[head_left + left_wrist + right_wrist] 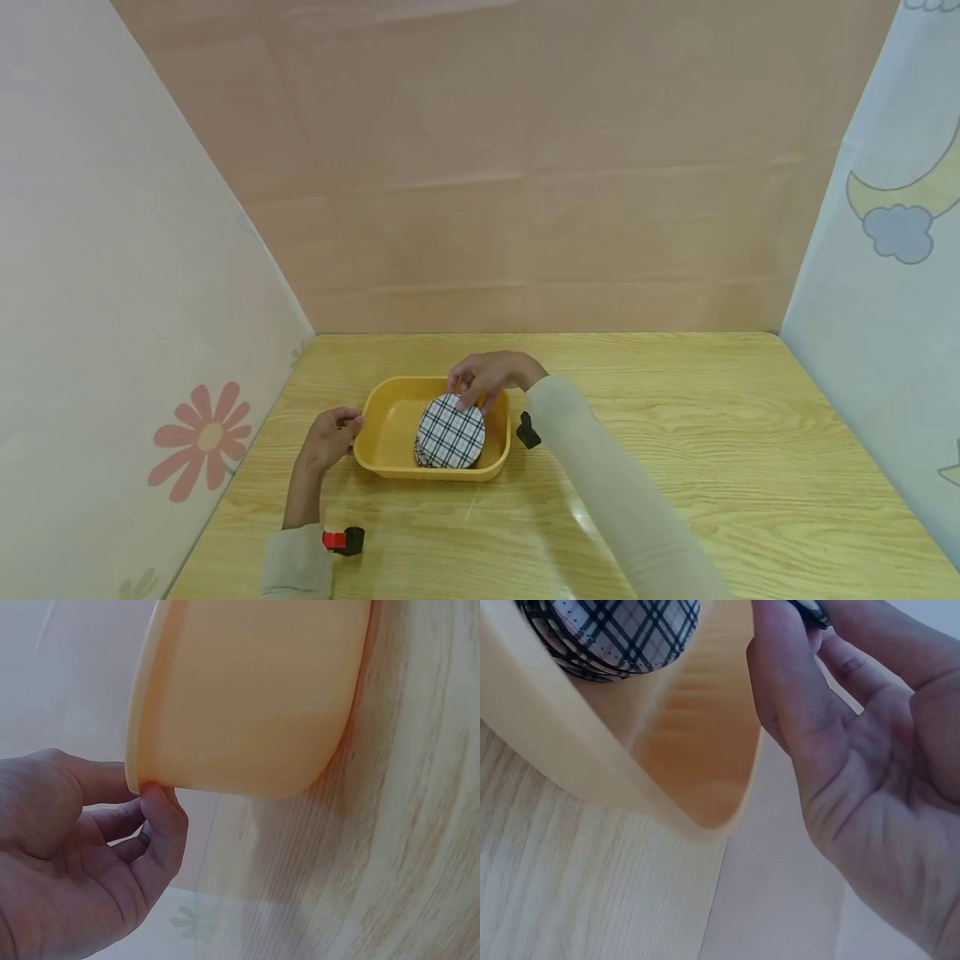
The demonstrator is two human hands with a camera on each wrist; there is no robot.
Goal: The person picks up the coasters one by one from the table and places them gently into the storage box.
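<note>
The checked round cloth pads already sit in the yellow tub, with the right hand pinching their far edge and the left hand gripping the tub's left rim.

Pale cream long sleeves cover both arms, each wrist bearing a small black camera.
</note>
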